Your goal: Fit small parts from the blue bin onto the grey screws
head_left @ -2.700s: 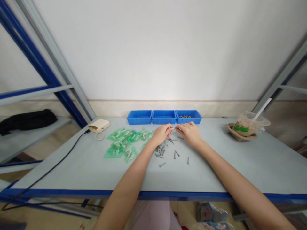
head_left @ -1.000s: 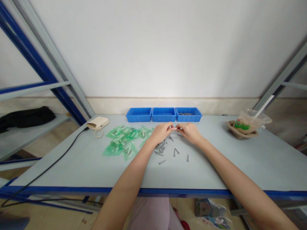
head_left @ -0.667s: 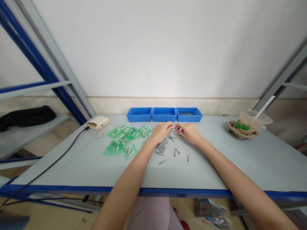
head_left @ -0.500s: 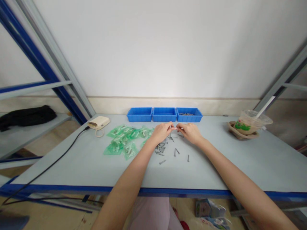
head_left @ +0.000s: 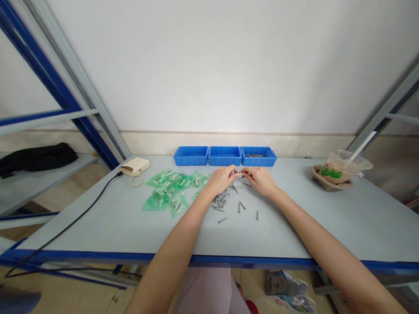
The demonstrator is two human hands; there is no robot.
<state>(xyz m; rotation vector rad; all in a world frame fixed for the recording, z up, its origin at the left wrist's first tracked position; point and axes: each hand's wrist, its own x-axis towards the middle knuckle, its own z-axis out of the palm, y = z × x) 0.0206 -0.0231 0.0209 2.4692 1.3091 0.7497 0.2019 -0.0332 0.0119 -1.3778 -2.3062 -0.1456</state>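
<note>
My left hand [head_left: 223, 178] and my right hand [head_left: 258, 178] meet fingertip to fingertip over the table. Both are closed in a pinch on one small shiny piece [head_left: 238, 172] between them, too small to name. Below my hands lie loose grey screws; a dense cluster [head_left: 220, 204] is partly hidden by my left wrist. Several single screws [head_left: 257, 215] are scattered nearer the front edge. Left of my left forearm lies a heap of green-tinted plastic packets [head_left: 166, 189] with small pieces inside.
Three blue bins stand along the wall: the left bin [head_left: 191, 162], the middle bin [head_left: 224, 162] and the right bin [head_left: 258, 162], which contains small metal pieces. A cream device [head_left: 136, 165] with a black cable [head_left: 81, 213] lies left. A plastic cup [head_left: 337, 168] sits in a cardboard holder [head_left: 330, 185] right.
My hands stay in nearly the same place. The fingertips have shifted slightly, and a bit more of the small piece between them shows. The screws and packets lie as before.
</note>
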